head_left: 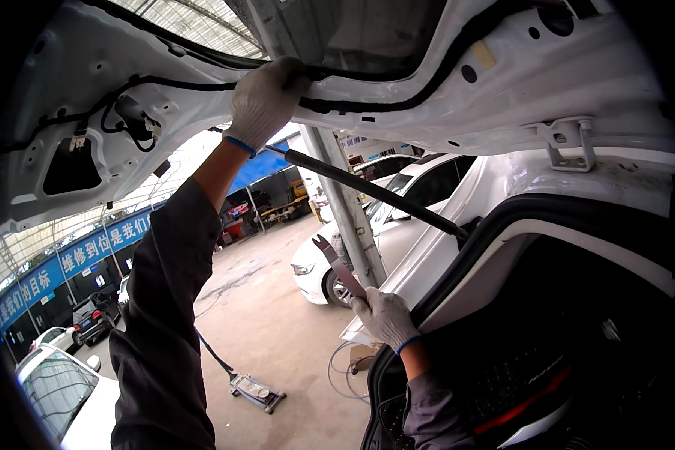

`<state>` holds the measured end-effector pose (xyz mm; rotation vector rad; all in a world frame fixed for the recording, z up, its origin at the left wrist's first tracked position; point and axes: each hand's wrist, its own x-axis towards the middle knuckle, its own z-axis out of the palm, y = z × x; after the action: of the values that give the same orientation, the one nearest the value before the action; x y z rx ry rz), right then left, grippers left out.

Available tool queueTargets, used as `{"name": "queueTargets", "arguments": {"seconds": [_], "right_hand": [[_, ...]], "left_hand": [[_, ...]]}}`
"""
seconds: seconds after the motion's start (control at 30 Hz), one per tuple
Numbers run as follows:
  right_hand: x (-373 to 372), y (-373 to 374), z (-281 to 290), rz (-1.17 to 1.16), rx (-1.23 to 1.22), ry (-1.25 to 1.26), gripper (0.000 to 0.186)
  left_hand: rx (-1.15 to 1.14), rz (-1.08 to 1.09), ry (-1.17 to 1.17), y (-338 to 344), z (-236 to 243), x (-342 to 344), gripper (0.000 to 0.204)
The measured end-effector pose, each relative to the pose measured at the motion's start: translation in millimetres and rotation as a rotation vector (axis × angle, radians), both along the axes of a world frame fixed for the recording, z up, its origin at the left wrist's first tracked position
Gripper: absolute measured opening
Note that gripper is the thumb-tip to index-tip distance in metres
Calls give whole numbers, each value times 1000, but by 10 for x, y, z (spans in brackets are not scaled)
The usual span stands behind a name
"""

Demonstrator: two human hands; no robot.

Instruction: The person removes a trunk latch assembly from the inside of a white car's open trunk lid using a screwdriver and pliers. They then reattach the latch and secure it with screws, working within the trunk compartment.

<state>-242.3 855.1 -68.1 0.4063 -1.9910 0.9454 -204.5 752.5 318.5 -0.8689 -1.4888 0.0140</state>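
Observation:
Overhead is the raised white tailgate (pixel 397 112) of a car, its inner trim off and a black wiring harness (pixel 180 81) running across it. My left hand (pixel 266 101), in a white knit glove, reaches up and is closed on the tailgate frame beside the rear window; its fingertips are partly hidden. Just past that wrist, a black gas strut (pixel 375 193) slants down to the body of the car. Lower down, my gloved right hand (pixel 386 319) grips a flat metal pry tool (pixel 337 262), its forked tip pointing up and left.
Black rubber seal (pixel 495 217) lines the dark trunk opening on the right. A metal post (pixel 345 202) stands behind the strut, with a white car (pixel 397 202) beyond. A floor jack (pixel 256 391) and a thin hose (pixel 334 367) lie on the concrete floor. A latch bracket (pixel 570 142) hangs upper right.

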Motion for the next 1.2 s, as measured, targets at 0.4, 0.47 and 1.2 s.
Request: {"name": "queueTargets", "arguments": {"seconds": [0.4,0.47,1.2], "right_hand": [[-8,-27,-4,-21,5,77,34],[-1,-33,3,-13,6,80,35],[-11,-57,-24,-5,46,-41,37]], "left_hand": [[-104,-106,-82,-108,131,-27,27],[-107,-95,-85,-109,153,-19,27],[64,-201,-181,-51,-5,-127,31]]}}
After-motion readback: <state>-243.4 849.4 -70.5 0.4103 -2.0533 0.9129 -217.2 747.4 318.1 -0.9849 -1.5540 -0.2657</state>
